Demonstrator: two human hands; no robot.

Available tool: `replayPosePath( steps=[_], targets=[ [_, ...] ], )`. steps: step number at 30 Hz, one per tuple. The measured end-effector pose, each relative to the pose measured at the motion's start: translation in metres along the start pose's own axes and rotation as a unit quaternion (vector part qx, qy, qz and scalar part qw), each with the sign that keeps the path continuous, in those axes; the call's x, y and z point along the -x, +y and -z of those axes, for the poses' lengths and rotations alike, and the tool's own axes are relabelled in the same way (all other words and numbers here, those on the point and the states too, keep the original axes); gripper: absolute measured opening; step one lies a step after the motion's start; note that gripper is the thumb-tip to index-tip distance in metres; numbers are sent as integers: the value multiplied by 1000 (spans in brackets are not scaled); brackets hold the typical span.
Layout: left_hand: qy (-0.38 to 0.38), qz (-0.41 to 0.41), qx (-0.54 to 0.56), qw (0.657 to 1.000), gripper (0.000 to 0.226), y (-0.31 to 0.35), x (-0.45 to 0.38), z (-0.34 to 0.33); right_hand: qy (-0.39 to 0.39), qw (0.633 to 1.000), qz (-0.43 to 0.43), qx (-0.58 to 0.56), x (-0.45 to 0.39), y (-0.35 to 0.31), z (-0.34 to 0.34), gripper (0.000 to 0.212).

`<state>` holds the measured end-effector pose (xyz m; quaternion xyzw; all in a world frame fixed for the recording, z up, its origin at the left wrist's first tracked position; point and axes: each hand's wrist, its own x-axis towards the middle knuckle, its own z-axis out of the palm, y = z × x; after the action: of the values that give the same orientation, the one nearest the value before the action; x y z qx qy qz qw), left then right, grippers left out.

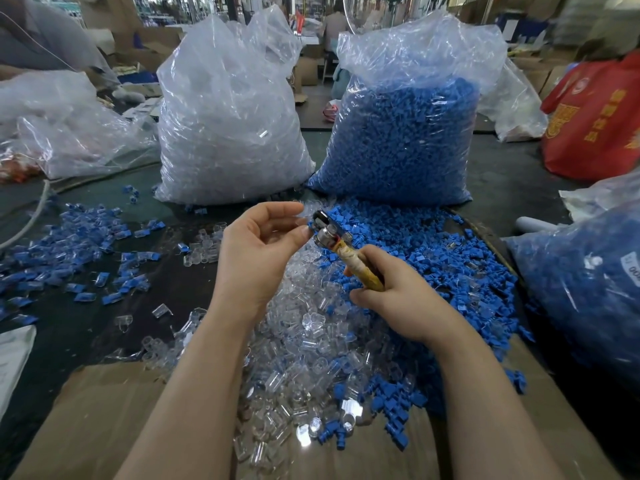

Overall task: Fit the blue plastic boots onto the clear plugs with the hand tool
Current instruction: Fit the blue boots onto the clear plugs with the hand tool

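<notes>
1. My right hand point(391, 292) gripped the hand tool point(341, 249) by its taped handle, fingers curled round it.
2. My left hand point(258, 252) pinched something at the tool's metal head; what it held, I could not tell.
3. Left of my fingers lay the assembled pieces point(83, 244), a modest scatter.
4. Beneath them the loose clear plugs point(304, 341), and beyond the blue boots point(433, 251) and two full bags: most work remained, I judged.

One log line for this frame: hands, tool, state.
left hand: fingertips at tool head, pinching a clear piece | right hand: grips hand tool handle | stage: fitting at tool head, above loose pile
</notes>
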<state>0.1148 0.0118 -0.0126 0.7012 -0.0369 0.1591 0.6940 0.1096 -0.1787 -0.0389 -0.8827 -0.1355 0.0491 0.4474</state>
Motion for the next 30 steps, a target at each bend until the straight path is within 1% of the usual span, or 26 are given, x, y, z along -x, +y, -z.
replayPosePath(
  steps=[9,13,16,19,21,24,27,30],
  targets=[
    [-5,7,20,1000,28,0,2,-2,36,998,-11,46,2,-6,-2,21],
    [-3,13,27,1000,28,1,2,-3,38,998,-11,49,2,-7,-3,20],
    [0,40,42,998,25,1,2,-3,39,998,-6,48,1,-6,-3,19],
    [12,98,97,990,20,1,1,-1,61,997,-6,52,-1,-3,-3,21],
    [44,153,156,975,15,0,-3,4,104,992,-10,69,-2,0,-2,21],
    [111,231,271,928,10,-3,-11,23,188,973,-21,134,-4,7,2,18],
    [170,269,354,880,15,-10,-17,50,251,941,-57,218,-2,12,6,17],
    [250,284,419,825,14,-15,-19,72,271,918,-111,266,-2,15,8,17]
  ],
)
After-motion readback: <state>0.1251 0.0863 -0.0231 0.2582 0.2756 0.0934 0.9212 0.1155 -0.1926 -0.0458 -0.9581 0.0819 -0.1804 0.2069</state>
